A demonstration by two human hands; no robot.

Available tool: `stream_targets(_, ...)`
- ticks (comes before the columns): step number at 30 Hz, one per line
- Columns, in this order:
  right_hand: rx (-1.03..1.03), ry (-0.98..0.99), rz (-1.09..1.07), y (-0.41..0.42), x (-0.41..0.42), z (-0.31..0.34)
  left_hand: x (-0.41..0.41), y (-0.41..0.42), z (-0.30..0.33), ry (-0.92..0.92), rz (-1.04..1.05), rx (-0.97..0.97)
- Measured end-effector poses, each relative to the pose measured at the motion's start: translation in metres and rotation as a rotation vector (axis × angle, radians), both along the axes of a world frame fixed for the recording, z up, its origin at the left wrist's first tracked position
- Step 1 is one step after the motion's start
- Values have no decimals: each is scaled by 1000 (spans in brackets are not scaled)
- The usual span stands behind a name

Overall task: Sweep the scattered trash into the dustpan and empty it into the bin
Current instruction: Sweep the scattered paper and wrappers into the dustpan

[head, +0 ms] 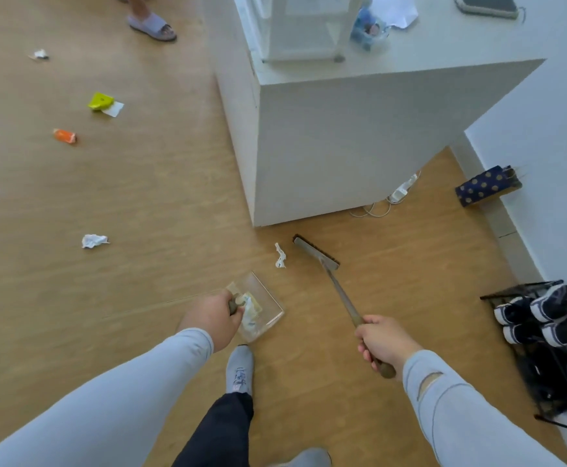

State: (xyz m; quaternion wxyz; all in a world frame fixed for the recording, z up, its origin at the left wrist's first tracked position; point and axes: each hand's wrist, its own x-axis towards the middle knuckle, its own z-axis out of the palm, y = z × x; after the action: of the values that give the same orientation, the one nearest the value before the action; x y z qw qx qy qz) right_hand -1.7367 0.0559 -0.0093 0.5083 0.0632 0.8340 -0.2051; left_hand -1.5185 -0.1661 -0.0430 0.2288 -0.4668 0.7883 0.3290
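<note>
**Dustpan in your left hand, broom in your right, trash spread to the upper left**

Your left hand (215,318) is closed around the handle of the clear dustpan (264,305), which sits low over the wooden floor (160,183) just ahead of your shoe (240,369). Inside the pan lies some crumpled paper and a yellowish scrap; the blur makes it hard to say exactly what they are.

Your right hand (385,342) is wrapped tight around the end of the broom (329,274). Its stick runs toward 11 o'clock from your fist, and the brush head rests on or close to the floor near the lower corner of the white cabinet (342,146).

Just beside the brush head, on its 9 o'clock side, lies a twisted white paper scrap (280,256), at about 1 o'clock from the dustpan and apart from it.

More trash lies farther off on the floor:
- a crumpled white tissue (93,241) at 10 o'clock from the dustpan;
- an orange wrapper (65,136) beyond it;
- a yellow-green packet (100,101) touching a white sheet;
- a small white scrap (40,54) at the far upper left.

A shoe rack (545,318) with dark sneakers stands at 3 o'clock against the wall.
</note>
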Motion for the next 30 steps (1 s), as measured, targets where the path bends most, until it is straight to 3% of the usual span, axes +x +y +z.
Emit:
stream_targets(5,85,-15,185,-55,-7,-17,0,-17,-13,-32,-6,54)
stream_targets(10,170,-137,356,-63,-16,17,4,-17,-16,-28,-11,74)
stream_targets(19,157,-180,276,-35,-24,88,21,-20,-3,7,10,32)
stream_targets(30,-10,-66,342,-16,19,121,126,20,84,110,347,-124)
